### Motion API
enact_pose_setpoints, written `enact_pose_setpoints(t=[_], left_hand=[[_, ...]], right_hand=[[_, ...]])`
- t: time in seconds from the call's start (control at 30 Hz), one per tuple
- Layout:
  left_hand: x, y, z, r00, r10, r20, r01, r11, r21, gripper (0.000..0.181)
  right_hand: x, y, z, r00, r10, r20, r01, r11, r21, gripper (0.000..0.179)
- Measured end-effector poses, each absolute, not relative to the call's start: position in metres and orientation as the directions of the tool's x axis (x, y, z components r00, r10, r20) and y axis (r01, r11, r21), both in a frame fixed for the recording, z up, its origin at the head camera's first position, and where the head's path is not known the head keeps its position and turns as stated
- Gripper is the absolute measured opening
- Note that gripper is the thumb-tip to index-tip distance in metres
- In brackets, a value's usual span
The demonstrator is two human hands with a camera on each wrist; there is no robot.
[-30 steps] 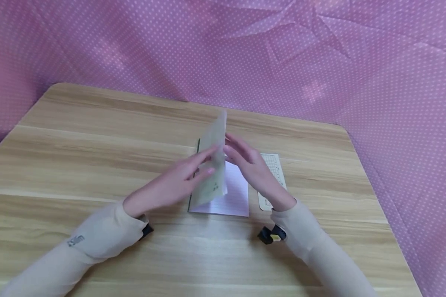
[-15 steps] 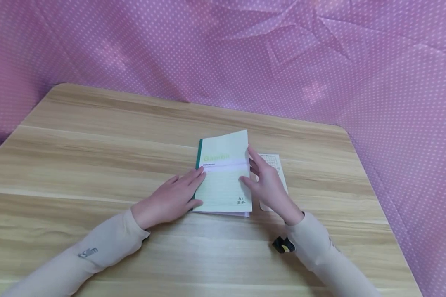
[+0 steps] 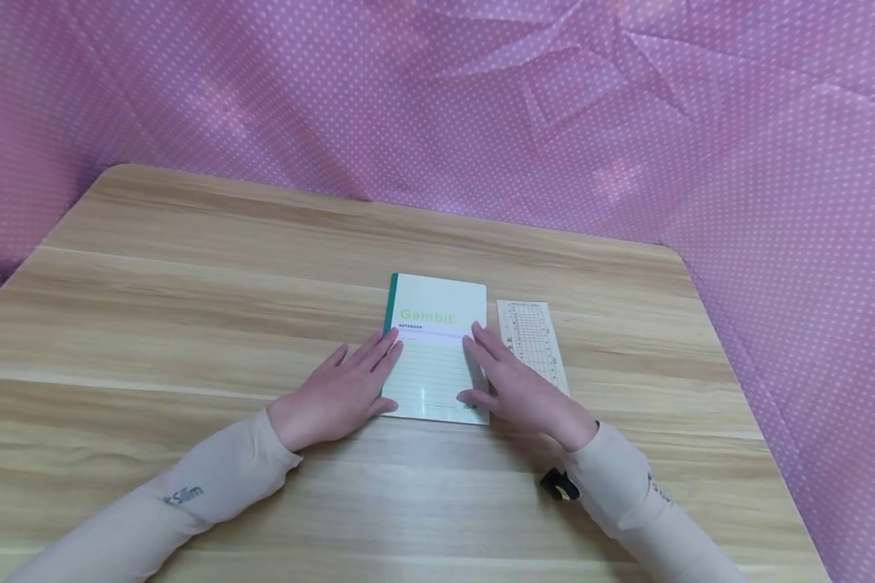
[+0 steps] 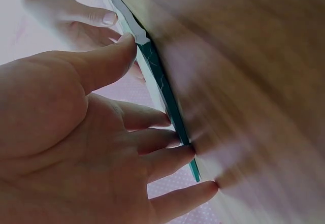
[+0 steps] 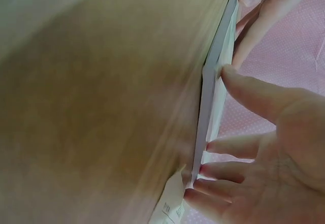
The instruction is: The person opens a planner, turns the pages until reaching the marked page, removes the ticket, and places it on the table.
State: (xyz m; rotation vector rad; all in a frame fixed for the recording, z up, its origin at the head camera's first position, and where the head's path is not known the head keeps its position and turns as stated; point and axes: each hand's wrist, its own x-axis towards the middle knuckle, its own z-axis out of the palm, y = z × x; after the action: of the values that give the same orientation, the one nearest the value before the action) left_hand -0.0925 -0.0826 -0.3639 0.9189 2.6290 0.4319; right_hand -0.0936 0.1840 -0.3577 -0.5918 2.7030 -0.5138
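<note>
A closed notebook [image 3: 433, 376] with a pale cover, green lettering and a dark green spine lies flat on the table. Along its spine side rests my left hand [image 3: 339, 393], fingers extended, fingertips on the cover's edge and the thumb near the lower corner. My right hand [image 3: 521, 393] touches the opposite edge, its straight fingertips on the cover. In the left wrist view the green spine [image 4: 165, 89] runs beside the fingertips. The page edges [image 5: 203, 112] show under the right hand's fingers in the right wrist view.
A printed card [image 3: 535, 336] with a grid lies just right of the notebook, partly covered by the right hand. The wooden table [image 3: 189, 308] reaches back to a pink dotted cloth [image 3: 437, 121] hanging behind and at the sides.
The notebook's raised cover and pages have come down to the right, and it now lies closed. My right hand has moved onto the cover's right edge; the left has settled at the spine.
</note>
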Motion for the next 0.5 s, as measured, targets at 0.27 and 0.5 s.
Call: enact_pose_setpoints(t=[0.27,0.5], left_hand=[[-0.093,-0.082,-0.363,-0.739,0.642,-0.206,0.539,0.746,0.39,0.075],[-0.09,-0.086,-0.368,-0.769,0.611,-0.188,0.5,0.758,0.418,0.08]], right_hand=[[-0.095,0.184,-0.358,-0.856,-0.457,-0.241,-0.352,0.857,-0.376,0.081],[-0.084,0.192,-0.361,-0.837,-0.479,-0.263,-0.36,0.846,-0.394,0.089]])
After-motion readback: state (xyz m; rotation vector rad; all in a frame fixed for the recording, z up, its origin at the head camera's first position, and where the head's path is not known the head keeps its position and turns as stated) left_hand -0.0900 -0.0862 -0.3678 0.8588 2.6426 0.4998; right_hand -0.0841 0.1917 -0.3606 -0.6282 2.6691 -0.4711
